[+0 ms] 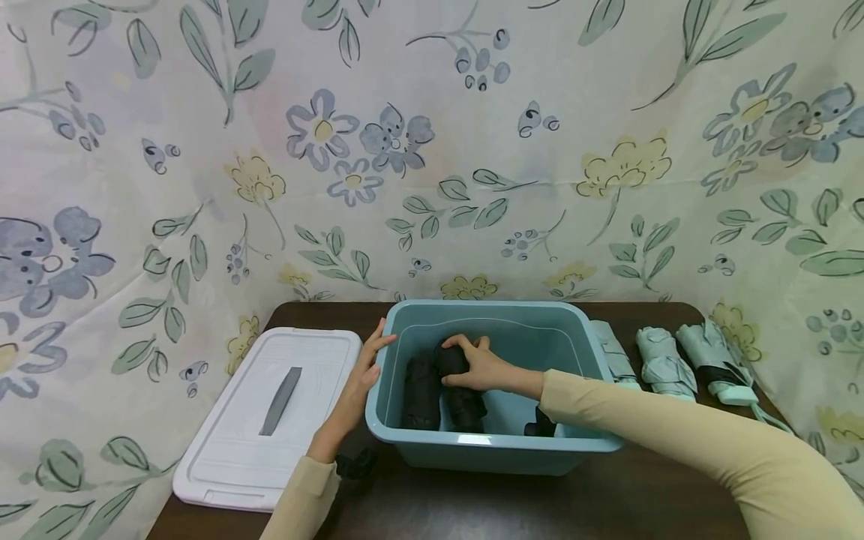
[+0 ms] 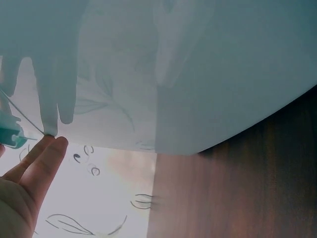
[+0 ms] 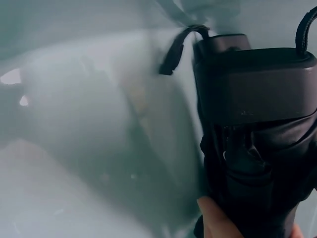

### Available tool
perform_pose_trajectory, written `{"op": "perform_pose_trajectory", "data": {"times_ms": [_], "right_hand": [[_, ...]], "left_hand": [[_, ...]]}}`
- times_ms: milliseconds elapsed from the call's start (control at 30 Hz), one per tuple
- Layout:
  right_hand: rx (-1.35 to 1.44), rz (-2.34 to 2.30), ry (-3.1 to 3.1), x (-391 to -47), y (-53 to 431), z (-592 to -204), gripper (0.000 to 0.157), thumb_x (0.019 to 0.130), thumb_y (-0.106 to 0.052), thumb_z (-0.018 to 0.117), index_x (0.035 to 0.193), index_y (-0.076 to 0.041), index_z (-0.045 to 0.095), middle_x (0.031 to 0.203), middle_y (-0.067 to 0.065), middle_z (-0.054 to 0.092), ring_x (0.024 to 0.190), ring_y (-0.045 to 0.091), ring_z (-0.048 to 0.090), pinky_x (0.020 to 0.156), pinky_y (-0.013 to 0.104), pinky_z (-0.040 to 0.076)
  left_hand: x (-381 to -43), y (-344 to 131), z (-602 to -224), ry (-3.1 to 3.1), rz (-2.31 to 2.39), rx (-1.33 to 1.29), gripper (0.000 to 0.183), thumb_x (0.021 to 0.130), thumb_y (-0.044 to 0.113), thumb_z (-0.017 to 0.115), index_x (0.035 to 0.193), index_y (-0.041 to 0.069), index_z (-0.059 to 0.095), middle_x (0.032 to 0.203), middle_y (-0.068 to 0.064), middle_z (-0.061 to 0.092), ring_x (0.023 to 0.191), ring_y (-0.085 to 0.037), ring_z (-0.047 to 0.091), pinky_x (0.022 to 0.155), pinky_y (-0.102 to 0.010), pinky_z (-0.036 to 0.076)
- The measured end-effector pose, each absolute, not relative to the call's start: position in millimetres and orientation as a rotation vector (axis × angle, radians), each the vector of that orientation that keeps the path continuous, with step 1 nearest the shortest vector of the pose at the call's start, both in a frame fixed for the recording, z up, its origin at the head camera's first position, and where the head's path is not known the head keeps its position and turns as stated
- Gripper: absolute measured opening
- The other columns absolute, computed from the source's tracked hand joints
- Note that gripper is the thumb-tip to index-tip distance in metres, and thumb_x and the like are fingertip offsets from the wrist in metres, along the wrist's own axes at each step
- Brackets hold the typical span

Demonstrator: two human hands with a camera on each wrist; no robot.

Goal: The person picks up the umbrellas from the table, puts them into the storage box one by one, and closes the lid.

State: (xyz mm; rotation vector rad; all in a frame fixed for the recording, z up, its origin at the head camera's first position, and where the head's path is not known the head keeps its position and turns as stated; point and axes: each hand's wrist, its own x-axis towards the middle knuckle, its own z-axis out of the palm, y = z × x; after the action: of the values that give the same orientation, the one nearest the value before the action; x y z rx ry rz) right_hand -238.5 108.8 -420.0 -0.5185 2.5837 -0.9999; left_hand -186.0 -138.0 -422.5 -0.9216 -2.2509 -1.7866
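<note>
In the head view a blue-green plastic bin (image 1: 499, 455) stands on the table. My right hand (image 1: 481, 366) reaches inside and grips a black folded umbrella (image 1: 451, 360) at the bin's left part. The right wrist view shows that umbrella (image 3: 260, 94) close up, its flat handle end and strap upward and a thumb (image 3: 218, 223) along its lower part. Another black folded umbrella (image 1: 421, 397) lies beside it against the left wall. My left hand (image 1: 358, 386) touches the bin's left side with its fingers extended; in the left wrist view two fingertips (image 2: 59, 144) rest at the wall.
A white lid (image 1: 229, 450) with a grey handle lies left of the bin. Three pale green folded umbrellas (image 1: 664, 364) lie to its right. A black item (image 1: 538, 426) sits in the bin's front right, partly under my sleeve. Another dark item (image 1: 354, 459) lies by my left wrist.
</note>
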Motion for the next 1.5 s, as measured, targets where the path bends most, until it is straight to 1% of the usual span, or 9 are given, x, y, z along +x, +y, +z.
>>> {"op": "perform_pose_trajectory", "data": {"times_ms": [200,467,533,667,767,833,1000,1233,1500], "right_hand": [[-0.490,-0.971,2.580,-235.2,103.0,-426.6,0.056,0.081,-0.032,0.069,0.129,-0.023,0.041,0.112,0.021,0.030,0.082,0.028,0.048,0.067,0.037,0.044],[-0.416,-0.986,2.569,-235.3,98.9,-430.6,0.058,0.080,-0.032,0.069,0.128,-0.023,0.038,0.112,0.021,0.029,0.082,0.028,0.050,0.065,0.035,0.044],[-0.397,-0.988,2.566,-235.6,97.9,-431.1,0.058,0.080,-0.032,0.069,0.128,-0.023,0.037,0.113,0.022,0.028,0.081,0.029,0.050,0.064,0.035,0.045],[-0.400,-0.994,2.561,-236.0,96.3,-432.9,0.058,0.080,-0.031,0.069,0.127,-0.021,0.036,0.113,0.023,0.028,0.079,0.030,0.052,0.063,0.036,0.045],[-0.404,-1.000,2.558,-235.0,95.8,-434.0,0.058,0.080,-0.029,0.070,0.125,-0.018,0.035,0.113,0.024,0.027,0.080,0.031,0.052,0.065,0.037,0.046],[-0.390,-0.999,2.555,-234.1,95.5,-434.4,0.058,0.080,-0.029,0.070,0.125,-0.018,0.034,0.113,0.024,0.026,0.082,0.031,0.051,0.067,0.038,0.046],[-0.359,-0.994,2.550,-233.2,95.2,-435.4,0.058,0.081,-0.029,0.070,0.125,-0.018,0.033,0.113,0.023,0.026,0.083,0.032,0.050,0.068,0.039,0.046],[-0.356,-1.009,2.539,-234.3,95.3,-437.0,0.058,0.080,-0.027,0.071,0.122,-0.017,0.032,0.112,0.022,0.025,0.087,0.032,0.049,0.071,0.040,0.046],[-0.368,-0.996,2.520,-231.2,95.8,-434.1,0.059,0.082,-0.027,0.069,0.124,-0.016,0.030,0.112,0.022,0.024,0.090,0.033,0.048,0.073,0.041,0.046]], "left_hand": [[-183.8,-138.1,-422.8,-2.264,-1.790,-0.910,0.047,0.093,0.005,0.024,0.140,-0.005,0.028,0.155,-0.018,-0.001,0.140,-0.040,0.000,0.099,-0.071,0.014],[-183.6,-138.8,-425.6,-2.260,-1.781,-0.901,0.047,0.094,0.006,0.024,0.139,-0.007,0.027,0.154,-0.022,-0.002,0.140,-0.041,0.000,0.098,-0.072,0.013],[-185.9,-139.7,-429.3,-2.248,-1.791,-0.900,0.047,0.094,0.007,0.025,0.140,-0.005,0.028,0.154,-0.020,-0.001,0.141,-0.040,0.000,0.098,-0.072,0.013],[-193.9,-142.5,-442.3,-2.229,-1.792,-0.895,0.047,0.097,0.015,0.026,0.141,0.001,0.029,0.157,-0.009,0.000,0.142,-0.034,0.000,0.099,-0.072,0.012],[-199.5,-143.7,-451.1,-2.224,-1.780,-0.895,0.048,0.097,0.021,0.027,0.143,0.005,0.029,0.157,-0.002,0.001,0.142,-0.031,0.001,0.099,-0.072,0.011],[-201.5,-143.9,-454.2,-2.218,-1.779,-0.900,0.049,0.097,0.023,0.027,0.143,0.006,0.029,0.157,0.000,0.001,0.143,-0.030,0.001,0.099,-0.072,0.010],[-203.3,-143.6,-456.1,-2.220,-1.770,-0.898,0.050,0.098,0.029,0.028,0.143,0.008,0.030,0.157,-0.003,0.001,0.143,-0.029,0.001,0.098,-0.072,0.011],[-205.3,-142.9,-454.7,-2.213,-1.768,-0.912,0.054,0.098,0.035,0.027,0.143,0.006,0.029,0.157,-0.005,0.001,0.143,-0.029,0.001,0.098,-0.073,0.011],[-205.3,-142.0,-454.0,-2.220,-1.763,-0.911,0.051,0.098,0.030,0.027,0.143,0.006,0.029,0.157,-0.005,0.001,0.143,-0.030,0.001,0.098,-0.073,0.011]]}}
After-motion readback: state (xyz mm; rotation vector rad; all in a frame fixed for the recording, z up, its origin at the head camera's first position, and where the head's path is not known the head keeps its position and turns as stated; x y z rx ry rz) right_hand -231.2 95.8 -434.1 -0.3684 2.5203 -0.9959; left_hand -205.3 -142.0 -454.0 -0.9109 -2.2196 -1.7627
